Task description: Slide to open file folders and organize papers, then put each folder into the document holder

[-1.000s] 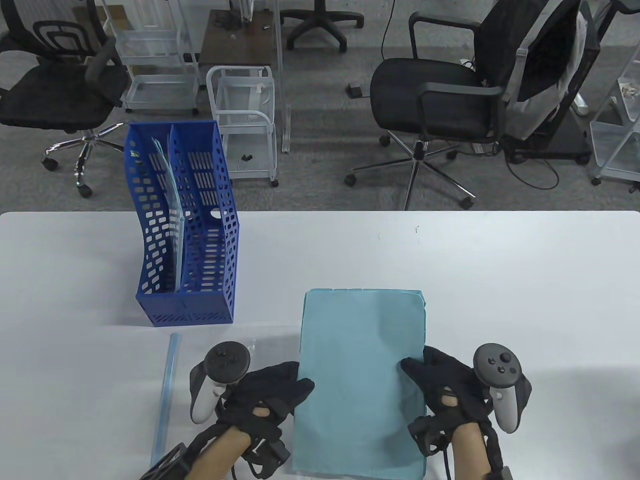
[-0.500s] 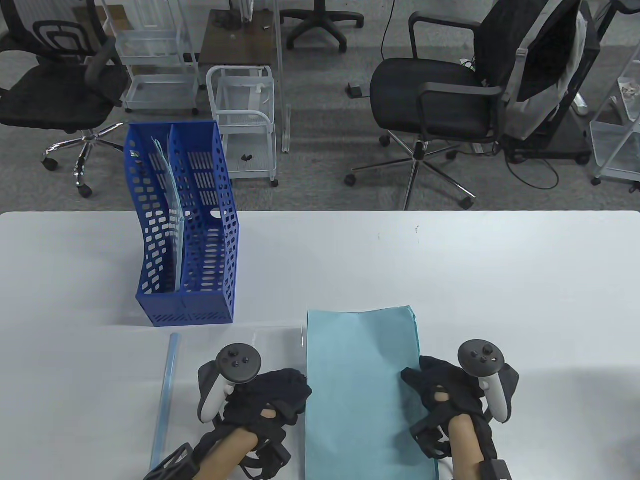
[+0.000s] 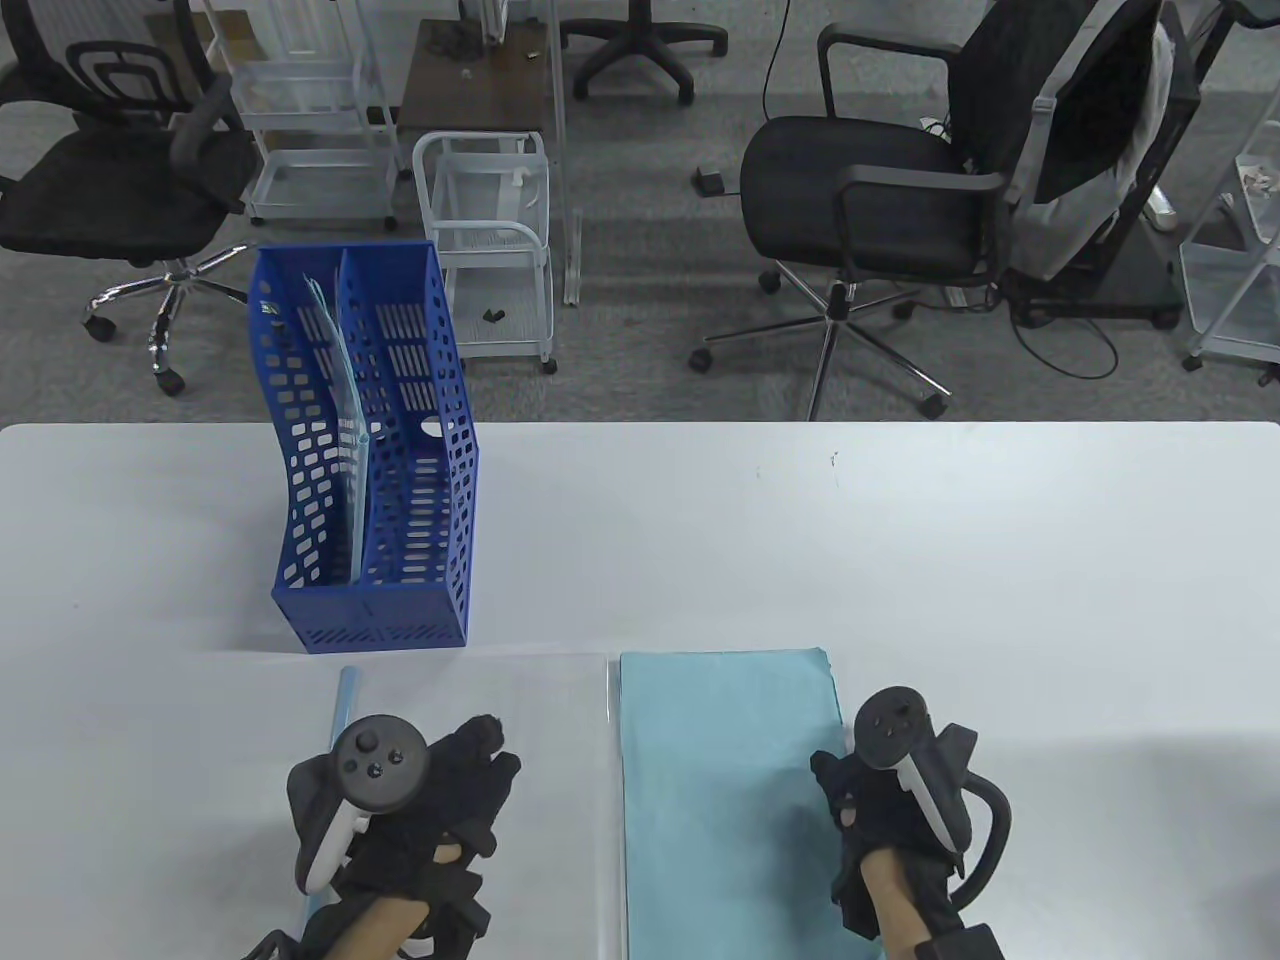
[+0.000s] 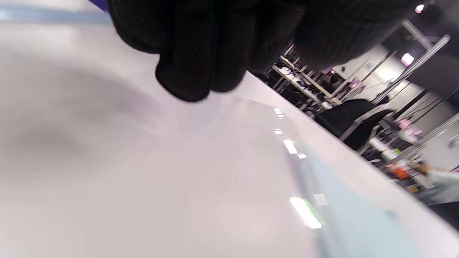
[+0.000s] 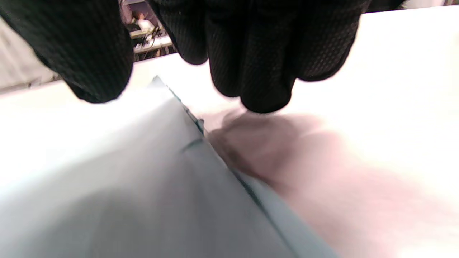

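While beside papers (image 3: 725, 790), hands apart.

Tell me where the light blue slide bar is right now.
In the table view the slide bar lies flat on the table, near the bottom left, just left of the left hand and below the blue document holder.

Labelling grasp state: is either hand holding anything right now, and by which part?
The right hand is at the right long edge of the light blue paper stack, thumb over it; a closed pinch cannot be told. The left hand holds nothing.
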Motion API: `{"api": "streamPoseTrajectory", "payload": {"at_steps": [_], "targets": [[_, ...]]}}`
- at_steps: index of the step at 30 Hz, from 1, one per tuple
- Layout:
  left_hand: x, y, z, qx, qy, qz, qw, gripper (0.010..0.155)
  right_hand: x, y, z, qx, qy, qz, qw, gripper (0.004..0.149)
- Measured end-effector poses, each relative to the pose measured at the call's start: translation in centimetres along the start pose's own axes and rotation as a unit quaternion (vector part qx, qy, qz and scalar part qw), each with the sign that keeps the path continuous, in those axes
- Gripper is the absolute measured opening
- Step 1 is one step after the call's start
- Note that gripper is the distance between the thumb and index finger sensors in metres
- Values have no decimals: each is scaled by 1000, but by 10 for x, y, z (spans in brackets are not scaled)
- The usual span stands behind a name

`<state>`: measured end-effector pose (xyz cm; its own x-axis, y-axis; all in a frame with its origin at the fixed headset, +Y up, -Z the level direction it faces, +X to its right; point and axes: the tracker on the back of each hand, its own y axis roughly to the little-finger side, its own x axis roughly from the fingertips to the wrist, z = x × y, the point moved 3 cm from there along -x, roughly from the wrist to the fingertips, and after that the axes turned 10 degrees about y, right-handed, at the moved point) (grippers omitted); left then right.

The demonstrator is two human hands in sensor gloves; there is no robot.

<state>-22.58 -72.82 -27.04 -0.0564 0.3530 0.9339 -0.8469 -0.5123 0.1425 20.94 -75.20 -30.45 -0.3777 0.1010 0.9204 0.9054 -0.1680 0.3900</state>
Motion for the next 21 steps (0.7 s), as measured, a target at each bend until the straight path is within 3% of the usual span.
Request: {"api": "streamPoseTrajectory", "payload": {"at_steps": [3,11,21], "targets": [[1,4,14,-81,32,-49,995,73,4,-8,-10,28,-48,22,998,82],[-12,9,36,-172,62,-118,976,77,9,-23,-22,118,-69,49,989,84],[-14,5,39,-156,69,-79,982,76,11,-29,-22,132,-63,54,988,85]]}}
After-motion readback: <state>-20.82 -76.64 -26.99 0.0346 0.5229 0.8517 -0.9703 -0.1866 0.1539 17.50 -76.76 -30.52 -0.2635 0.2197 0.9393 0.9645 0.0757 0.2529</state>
